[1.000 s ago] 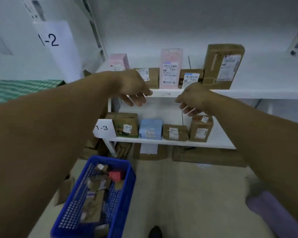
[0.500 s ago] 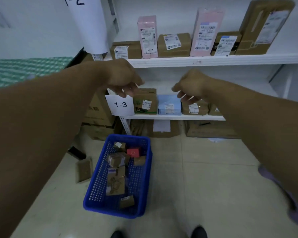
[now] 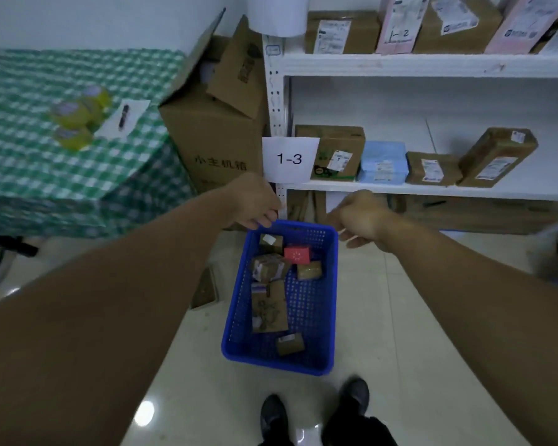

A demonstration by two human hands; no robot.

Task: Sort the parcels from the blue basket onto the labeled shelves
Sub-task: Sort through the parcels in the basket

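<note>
Blue basket [image 3: 310, 312] on floor [image 3: 400, 317], parcels [image 3: 269, 268] inside. My left hand [image 3: 255, 201] above its far-left corner, grip loose, empty; right hand [image 3: 360, 218] above far-right corner, likewise. Reaching step, I judge; next: drop in, take one out.

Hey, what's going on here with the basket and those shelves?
A person stands over a blue basket on the floor. The left hand and right hand hover by its far end, holding nothing. Several small parcels lie inside, including a red parcel. The shelf signed 1-3 holds four parcels.
</note>
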